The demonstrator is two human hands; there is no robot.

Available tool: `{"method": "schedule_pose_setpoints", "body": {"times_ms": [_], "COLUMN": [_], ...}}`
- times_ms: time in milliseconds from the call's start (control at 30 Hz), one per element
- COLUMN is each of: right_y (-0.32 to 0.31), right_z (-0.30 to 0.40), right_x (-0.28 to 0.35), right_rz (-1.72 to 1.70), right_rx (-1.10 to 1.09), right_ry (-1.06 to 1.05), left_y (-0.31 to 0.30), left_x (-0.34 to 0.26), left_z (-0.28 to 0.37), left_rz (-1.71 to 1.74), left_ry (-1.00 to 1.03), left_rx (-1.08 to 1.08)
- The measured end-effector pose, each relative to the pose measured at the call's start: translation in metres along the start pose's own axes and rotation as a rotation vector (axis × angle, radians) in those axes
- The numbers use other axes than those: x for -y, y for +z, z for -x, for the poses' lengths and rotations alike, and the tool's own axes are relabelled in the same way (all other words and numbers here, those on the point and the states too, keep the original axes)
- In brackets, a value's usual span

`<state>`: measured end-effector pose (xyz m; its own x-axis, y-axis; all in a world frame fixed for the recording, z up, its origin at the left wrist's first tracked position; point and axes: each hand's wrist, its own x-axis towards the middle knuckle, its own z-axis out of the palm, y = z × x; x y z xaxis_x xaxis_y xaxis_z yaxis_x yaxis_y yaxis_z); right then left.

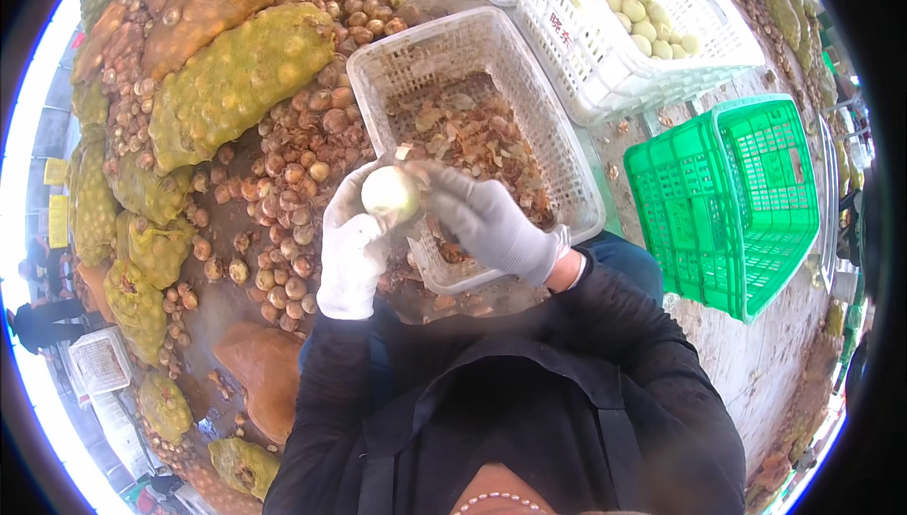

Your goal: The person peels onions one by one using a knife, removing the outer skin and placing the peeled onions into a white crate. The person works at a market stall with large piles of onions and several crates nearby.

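A pale, mostly peeled onion (390, 195) rests in my left hand (352, 253), gloved in white, with the fingers curled around its left side. My right hand (489, 217), also in a white glove, reaches across to the onion's right side. Its fingertips are blurred, and whether they pinch a piece of skin or a small tool cannot be told. Below both hands stands a dirty white plastic crate (368, 100) with loose onion skins (475, 125) in its bottom.
Unpeeled onions (294, 175) lie heaped on the floor at left, beside filled yellow mesh sacks (241, 83). A white crate (581, 54) at upper right holds several peeled onions (648, 22). A green plastic crate (680, 210) lies on its side at right.
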<state>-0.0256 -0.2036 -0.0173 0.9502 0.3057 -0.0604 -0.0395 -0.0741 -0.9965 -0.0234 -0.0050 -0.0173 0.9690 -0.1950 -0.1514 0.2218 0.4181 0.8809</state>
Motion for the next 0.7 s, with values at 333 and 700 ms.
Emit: {"method": "schedule_pose_setpoints", "body": {"times_ms": [333, 700], "right_y": [-0.022, -0.014], "right_z": [-0.005, -0.009], "right_x": [0.012, 0.012], "right_rz": [-0.01, -0.139], "right_rx": [-0.083, -0.142], "right_ry": [0.029, 0.157], "left_y": [0.001, 0.023], "left_x": [0.01, 0.021], "left_z": [-0.006, -0.005], "left_rz": [0.295, -0.379], "left_ry": [0.049, 0.181], "left_rx": [0.166, -0.006]}}
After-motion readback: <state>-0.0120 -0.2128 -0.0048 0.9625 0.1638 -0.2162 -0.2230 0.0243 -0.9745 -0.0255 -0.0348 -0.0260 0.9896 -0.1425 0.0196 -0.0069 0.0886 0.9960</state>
